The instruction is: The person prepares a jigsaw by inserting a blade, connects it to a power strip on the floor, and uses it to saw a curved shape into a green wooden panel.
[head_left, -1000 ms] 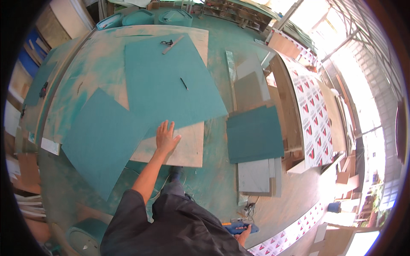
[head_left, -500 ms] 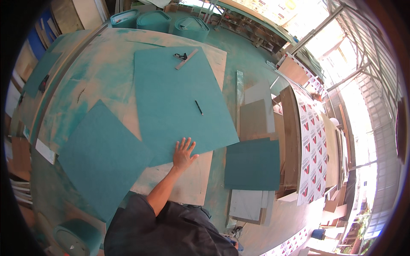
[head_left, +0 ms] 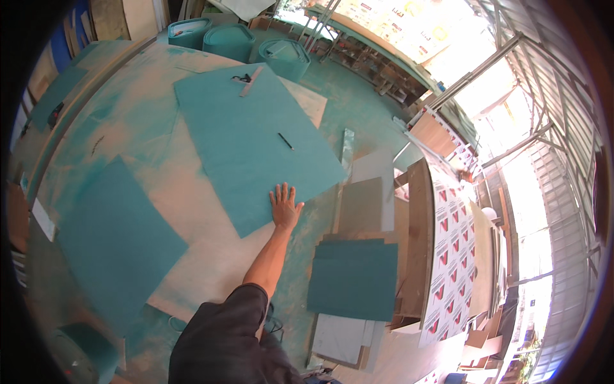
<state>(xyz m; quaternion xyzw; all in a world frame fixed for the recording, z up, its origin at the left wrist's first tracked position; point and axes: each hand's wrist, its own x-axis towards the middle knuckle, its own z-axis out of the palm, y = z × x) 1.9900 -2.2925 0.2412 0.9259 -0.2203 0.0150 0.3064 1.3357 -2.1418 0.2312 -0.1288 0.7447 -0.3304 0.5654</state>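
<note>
My left hand (head_left: 286, 206) lies flat with fingers spread on the near edge of a large blue-green sheet (head_left: 236, 128). The sheet lies aslant on a big dusty worktable (head_left: 192, 256). On its far part rests a measuring square with a metal blade (head_left: 250, 83) and a dark head. A dark pencil (head_left: 286, 141) lies on the sheet, beyond my hand. To the left, a second blue-green sheet (head_left: 121, 237) lies at the table's near left, apart from the first. My right hand is out of view.
Blue-green bins (head_left: 229, 41) stand beyond the table. Right of it are stacked panels topped by a blue-green piece (head_left: 353, 278), then a patterned white board (head_left: 453, 249). A long rail (head_left: 83, 96) runs along the left. Another bin (head_left: 86, 352) stands at the near left.
The large sheet has turned counterclockwise, its far end swinging left with the square and pencil on it. A gap now separates it from the second sheet. My left arm reaches farther forward; the view has shifted.
</note>
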